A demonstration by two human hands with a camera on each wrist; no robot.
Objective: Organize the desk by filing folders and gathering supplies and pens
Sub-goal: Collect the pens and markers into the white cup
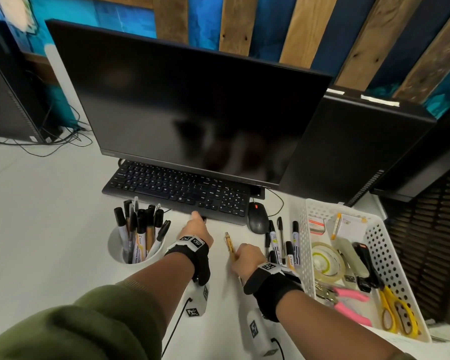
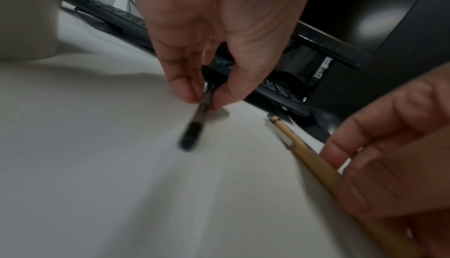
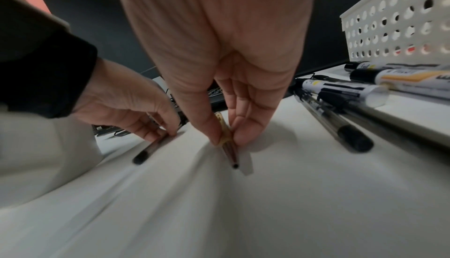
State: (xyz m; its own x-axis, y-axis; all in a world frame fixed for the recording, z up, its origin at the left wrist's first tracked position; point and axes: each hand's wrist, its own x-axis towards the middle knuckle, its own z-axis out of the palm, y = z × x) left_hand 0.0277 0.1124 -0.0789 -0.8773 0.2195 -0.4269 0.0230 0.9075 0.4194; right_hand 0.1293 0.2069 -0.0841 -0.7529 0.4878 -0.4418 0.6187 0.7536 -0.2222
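Left hand (image 1: 196, 232) pinching one clear-barrelled black-capped pen (image 2: 194, 125) between thumb and fingertips, low over the white desk (image 1: 50, 216) just before the black keyboard (image 1: 177, 189). Right hand (image 1: 246, 257) pinching one tan wooden-look pen with a silver clip (image 1: 230, 246) the same way, beside the left. One white round cup (image 1: 134, 253) at left, crammed with black-capped markers, too overlapped to count. About seven more markers and pens (image 1: 281, 242) loose against one white perforated plastic basket (image 1: 382, 245). Inside: one clear tape roll (image 1: 325, 261), one yellow-handled scissors (image 1: 398, 313), one pink-handled tool (image 1: 348, 302).
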